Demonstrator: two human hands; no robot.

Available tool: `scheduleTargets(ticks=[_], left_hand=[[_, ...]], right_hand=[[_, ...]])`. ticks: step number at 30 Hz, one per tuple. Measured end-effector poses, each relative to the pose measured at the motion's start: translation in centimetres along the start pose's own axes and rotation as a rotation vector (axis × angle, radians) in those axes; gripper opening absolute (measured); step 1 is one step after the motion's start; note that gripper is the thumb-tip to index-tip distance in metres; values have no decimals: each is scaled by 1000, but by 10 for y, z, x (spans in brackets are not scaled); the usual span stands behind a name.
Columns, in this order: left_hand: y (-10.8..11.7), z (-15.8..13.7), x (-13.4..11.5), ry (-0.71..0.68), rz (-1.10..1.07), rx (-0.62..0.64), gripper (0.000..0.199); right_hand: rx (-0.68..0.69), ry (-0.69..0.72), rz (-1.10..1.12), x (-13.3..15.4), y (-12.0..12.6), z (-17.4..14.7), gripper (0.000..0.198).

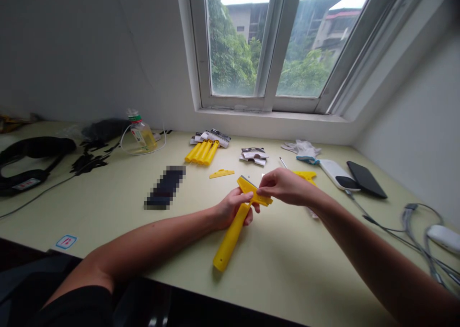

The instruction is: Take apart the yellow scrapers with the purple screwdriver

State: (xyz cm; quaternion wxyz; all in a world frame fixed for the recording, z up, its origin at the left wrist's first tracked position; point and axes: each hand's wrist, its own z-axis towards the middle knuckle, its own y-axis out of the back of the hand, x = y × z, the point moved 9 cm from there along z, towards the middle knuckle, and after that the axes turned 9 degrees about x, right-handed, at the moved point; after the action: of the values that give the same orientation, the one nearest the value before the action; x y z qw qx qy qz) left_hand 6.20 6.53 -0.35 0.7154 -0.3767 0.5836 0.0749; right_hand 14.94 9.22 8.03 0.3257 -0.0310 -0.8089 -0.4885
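A yellow scraper with a thick handle is held by my left hand, which is closed around it where the head meets the handle. The handle slants down toward the table's front edge. Along the far side of the scraper's head runs a grey blade-like strip. My right hand has its thumb and fingers pinched together against the face of the head; whatever sits between the fingertips is hidden. Just beyond the head lies a flat yellow blade cover. A tiny metal piece rests beside it.
Several yellow handles with printed cards lie at the back, near printed packets. Behind my right hand are a screwdriver-like shaft and another yellow piece. Gloves, a white device, cables and a bottle stand around.
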Motion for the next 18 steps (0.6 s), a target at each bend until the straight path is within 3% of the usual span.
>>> scheduleTargets(ticks=[5, 12, 15, 18], left_hand=[[1, 0, 1, 15, 46, -56, 39], [1, -1, 0, 32, 59, -80, 37], [-1, -1, -1, 23, 64, -57, 37], [-2, 1, -1, 22, 68, -34, 36]], right_hand=[[-32, -20, -71, 2, 0, 1, 23], [-191, -13, -184, 6, 8, -1, 26], [-230, 32, -114, 0, 16, 1, 29], [-145, 77, 46, -10, 13, 8, 30]])
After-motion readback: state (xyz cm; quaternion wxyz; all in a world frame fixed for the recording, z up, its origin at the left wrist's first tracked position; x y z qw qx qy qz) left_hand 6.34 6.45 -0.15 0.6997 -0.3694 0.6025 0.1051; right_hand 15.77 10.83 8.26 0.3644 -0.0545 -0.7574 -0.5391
